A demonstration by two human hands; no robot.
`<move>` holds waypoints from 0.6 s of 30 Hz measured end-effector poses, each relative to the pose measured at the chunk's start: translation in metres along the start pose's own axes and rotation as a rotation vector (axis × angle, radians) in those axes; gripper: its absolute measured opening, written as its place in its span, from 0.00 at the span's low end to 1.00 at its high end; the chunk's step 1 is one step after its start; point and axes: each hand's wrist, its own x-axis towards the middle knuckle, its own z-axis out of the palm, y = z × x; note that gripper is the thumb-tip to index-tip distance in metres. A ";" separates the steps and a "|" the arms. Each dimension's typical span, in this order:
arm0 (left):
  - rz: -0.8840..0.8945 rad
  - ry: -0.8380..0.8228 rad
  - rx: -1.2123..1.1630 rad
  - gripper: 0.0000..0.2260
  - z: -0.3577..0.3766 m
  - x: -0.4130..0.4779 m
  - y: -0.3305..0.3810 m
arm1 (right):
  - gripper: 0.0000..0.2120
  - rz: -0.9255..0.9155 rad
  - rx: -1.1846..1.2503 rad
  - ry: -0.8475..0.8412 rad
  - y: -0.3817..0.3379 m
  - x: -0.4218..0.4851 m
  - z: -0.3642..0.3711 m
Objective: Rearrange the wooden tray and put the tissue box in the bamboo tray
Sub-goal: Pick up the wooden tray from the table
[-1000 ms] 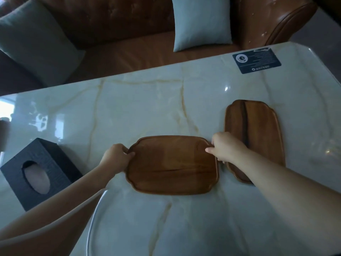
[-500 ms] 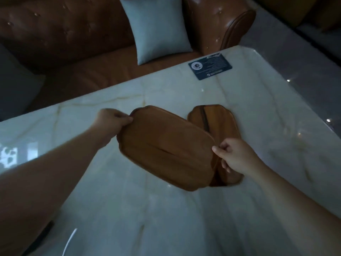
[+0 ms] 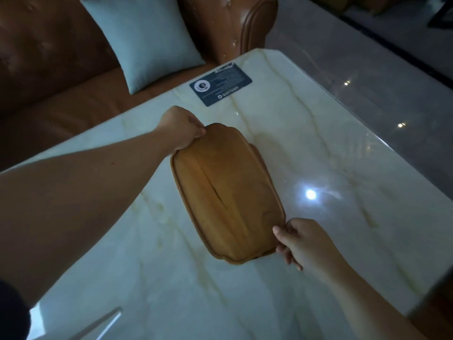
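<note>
Setting: a marble table (image 3: 318, 148) is seen before a brown leather sofa (image 3: 49, 69) with a pale cushion (image 3: 144, 40).
Tray: a wooden tray (image 3: 225, 192) is held over a second tray (image 3: 257, 153), nearly covering it.
Left hand (image 3: 181, 126): fingers closed on the far end.
Right hand (image 3: 304, 244): fingers pinched on the near corner.
Progress: stacking is judged nearly done; the tissue box, out of view, remains to be placed.
</note>
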 end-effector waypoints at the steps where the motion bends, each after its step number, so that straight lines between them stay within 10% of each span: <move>1: 0.008 -0.009 0.014 0.03 0.005 0.003 0.002 | 0.16 -0.010 -0.039 -0.005 0.002 0.000 0.000; 18: 0.070 -0.019 0.134 0.06 0.064 0.009 0.013 | 0.17 -0.035 -0.283 0.034 0.020 -0.011 0.011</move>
